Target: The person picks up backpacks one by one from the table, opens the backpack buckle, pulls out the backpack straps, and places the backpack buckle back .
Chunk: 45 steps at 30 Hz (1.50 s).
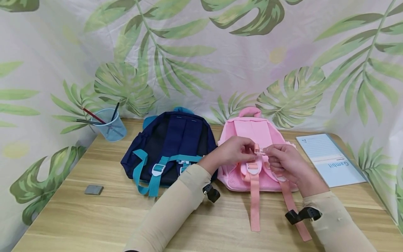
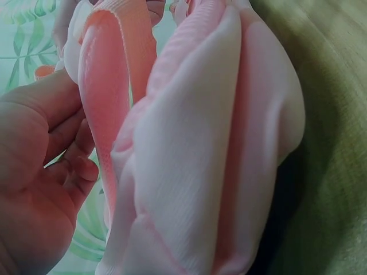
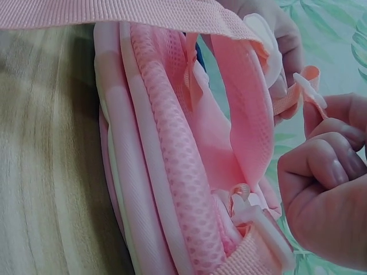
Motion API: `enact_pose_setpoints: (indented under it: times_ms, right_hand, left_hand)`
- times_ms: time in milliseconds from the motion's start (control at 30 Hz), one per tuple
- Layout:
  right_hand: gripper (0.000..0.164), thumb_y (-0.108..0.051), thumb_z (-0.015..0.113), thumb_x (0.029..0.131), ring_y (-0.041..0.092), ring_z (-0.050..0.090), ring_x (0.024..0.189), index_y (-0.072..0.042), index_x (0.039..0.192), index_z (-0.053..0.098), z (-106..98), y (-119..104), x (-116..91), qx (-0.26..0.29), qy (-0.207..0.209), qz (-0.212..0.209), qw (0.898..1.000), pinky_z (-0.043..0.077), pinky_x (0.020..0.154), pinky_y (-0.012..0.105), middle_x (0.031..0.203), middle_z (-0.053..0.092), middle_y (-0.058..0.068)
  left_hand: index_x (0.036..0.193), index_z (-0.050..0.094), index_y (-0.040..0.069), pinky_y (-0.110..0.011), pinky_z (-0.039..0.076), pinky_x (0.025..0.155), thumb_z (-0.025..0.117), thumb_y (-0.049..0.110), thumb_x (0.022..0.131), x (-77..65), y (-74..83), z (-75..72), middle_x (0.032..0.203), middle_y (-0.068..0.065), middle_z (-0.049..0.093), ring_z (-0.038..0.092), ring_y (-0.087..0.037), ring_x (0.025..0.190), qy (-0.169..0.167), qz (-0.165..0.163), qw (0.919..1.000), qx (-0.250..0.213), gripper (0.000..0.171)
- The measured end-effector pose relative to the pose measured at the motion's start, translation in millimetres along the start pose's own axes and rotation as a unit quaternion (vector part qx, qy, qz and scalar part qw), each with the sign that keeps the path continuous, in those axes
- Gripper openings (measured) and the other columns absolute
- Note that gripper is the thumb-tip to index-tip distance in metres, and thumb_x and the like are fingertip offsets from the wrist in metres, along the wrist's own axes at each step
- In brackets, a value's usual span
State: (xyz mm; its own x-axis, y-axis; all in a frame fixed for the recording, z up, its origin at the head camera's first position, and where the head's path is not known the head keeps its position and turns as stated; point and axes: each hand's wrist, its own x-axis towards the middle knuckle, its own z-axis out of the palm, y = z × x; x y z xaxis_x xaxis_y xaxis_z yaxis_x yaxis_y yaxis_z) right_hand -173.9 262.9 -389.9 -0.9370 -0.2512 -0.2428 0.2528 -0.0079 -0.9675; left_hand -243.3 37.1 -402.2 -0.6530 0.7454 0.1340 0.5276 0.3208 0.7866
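Note:
A pink backpack [image 1: 252, 129] lies with its shoulder straps facing up. My left hand [image 1: 237, 150] pinches the peach chest strap above the left shoulder strap. In the left wrist view, the left hand [image 2: 40, 166] has its thumb tip hidden behind a white buckle and pink strap [image 2: 103, 97]. My right hand [image 1: 284, 162] pinches the same chest strap by its white clip [image 3: 309, 90], its other fingers curled in the right wrist view. White buckles [image 1: 253, 168] join long peach webbing tails [image 1: 255, 206] that hang over the table.
Left of the pink bag lies a navy backpack [image 1: 192, 136] with teal straps. A blue mesh pen cup [image 1: 113, 129] stands at the back left, a grey eraser-like block [image 1: 93, 189] nearer the front. A notebook [image 1: 330, 159] lies on the right of the wooden table [image 1: 104, 224].

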Motion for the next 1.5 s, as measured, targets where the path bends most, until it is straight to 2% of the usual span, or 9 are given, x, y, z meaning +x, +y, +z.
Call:
enact_pose_setpoints:
  times_ms: [367, 567, 800, 933, 1267, 1367, 1500]
  right_hand:
    - [0.037, -0.009, 0.048, 0.112, 0.004, 0.034, 0.048, -0.016, 0.085, 0.072, 2, 1, -1, 0.016, 0.002, -0.014, 1.000, 0.019, 0.050, 0.026, 0.059, 0.037, -0.010]
    - [0.041, -0.005, 0.044, 0.111, 0.005, 0.028, 0.048, -0.015, 0.081, 0.071, 2, 4, 0, 0.035, -0.006, -0.029, 0.999, 0.014, 0.051, 0.028, 0.059, 0.034, -0.010]
    - [0.044, -0.004, 0.042, 0.111, 0.008, 0.025, 0.049, -0.017, 0.081, 0.072, 4, 3, 0, 0.047, -0.005, -0.048, 0.998, 0.014, 0.052, 0.029, 0.059, 0.029, -0.007]
    - [0.045, -0.003, 0.041, 0.111, 0.007, 0.026, 0.049, -0.018, 0.082, 0.073, 4, 2, 0, 0.050, -0.006, -0.058, 0.997, 0.015, 0.052, 0.028, 0.059, 0.031, -0.008]
    - [0.048, -0.001, 0.038, 0.111, 0.014, 0.014, 0.054, -0.016, 0.081, 0.072, 1, 8, 2, 0.087, -0.025, -0.076, 0.993, 0.008, 0.053, 0.031, 0.061, 0.023, -0.004]
    - [0.047, -0.002, 0.039, 0.111, 0.015, 0.014, 0.053, -0.017, 0.083, 0.073, 0, 7, 1, 0.082, -0.027, -0.077, 0.993, 0.009, 0.053, 0.032, 0.061, 0.023, -0.003]
    - [0.043, -0.005, 0.043, 0.113, 0.016, 0.017, 0.052, -0.017, 0.086, 0.075, -2, 4, 0, 0.048, -0.028, -0.076, 0.996, 0.013, 0.053, 0.034, 0.060, 0.029, -0.005]
  left_hand:
    - [0.104, 0.076, 0.006, -0.015, 0.048, 0.075, 0.081, 0.015, 0.098, -0.4, 1.7, 0.9, 0.088, -0.002, 0.072, 0.059, -0.003, 0.080, -0.003, -0.005, 1.0000, 0.007, 0.012]
    - [0.105, 0.076, 0.006, -0.015, 0.049, 0.076, 0.081, 0.015, 0.098, 0.7, 0.9, 2.1, 0.089, -0.003, 0.073, 0.060, -0.004, 0.081, -0.007, -0.005, 0.9999, 0.012, 0.012]
    - [0.107, 0.077, 0.006, -0.016, 0.049, 0.081, 0.079, 0.015, 0.100, -0.2, -3.8, 8.1, 0.094, -0.003, 0.073, 0.061, -0.007, 0.086, -0.033, -0.020, 0.9986, 0.036, 0.011]
    - [0.106, 0.077, 0.008, -0.015, 0.050, 0.082, 0.079, 0.016, 0.100, -1.4, -6.0, 11.9, 0.094, -0.001, 0.073, 0.062, -0.007, 0.086, -0.032, -0.026, 0.9979, 0.050, 0.010]
    - [0.105, 0.078, 0.009, -0.014, 0.049, 0.082, 0.079, 0.018, 0.100, -0.6, -6.9, 14.5, 0.094, 0.000, 0.074, 0.062, -0.005, 0.086, -0.029, -0.022, 0.9962, 0.079, 0.010]
    - [0.105, 0.077, 0.009, -0.015, 0.049, 0.084, 0.079, 0.019, 0.101, -0.4, -5.4, 13.5, 0.095, -0.001, 0.074, 0.062, -0.007, 0.088, -0.032, -0.023, 0.9963, 0.076, 0.011]
    - [0.113, 0.076, 0.007, -0.018, 0.050, 0.089, 0.078, 0.022, 0.102, -1.1, -1.5, 6.4, 0.103, -0.003, 0.075, 0.065, -0.010, 0.095, -0.040, -0.022, 0.9964, 0.072, 0.018]
